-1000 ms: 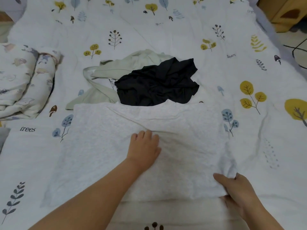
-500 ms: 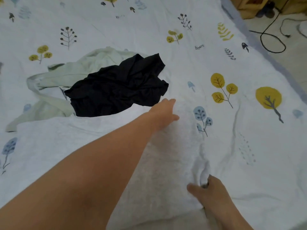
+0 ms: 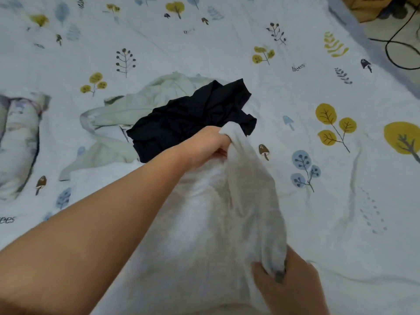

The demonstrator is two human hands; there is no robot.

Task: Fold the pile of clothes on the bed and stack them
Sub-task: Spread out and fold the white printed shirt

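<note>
Two hands hold one soft, pale grey knitted garment [image 3: 197,223] that lies spread on the near part of the bed. The right hand [image 3: 287,283] is nearest, low on the right. Its fingers and thumb are curled round the near right corner of the grey cloth and pinch it tight. The left arm reaches across from the near left. The left hand [image 3: 213,144] is farther away, and its fingers are curled round the far right corner of the same cloth, lifting it up a little. Between the two hands, the right edge of the cloth stands up in a loose fold.

Just past the left hand lies a crumpled black garment [image 3: 193,119]. It rests partly on a crumpled pale green garment [image 3: 141,103], which spreads out to the left. All of these lie on a white bed cover printed with little trees and mushrooms [image 3: 341,178]. At the far left edge sits a rolled-up patterned quilt [image 3: 20,142]. A black cable [image 3: 395,48] lies on the floor at the far right.
</note>
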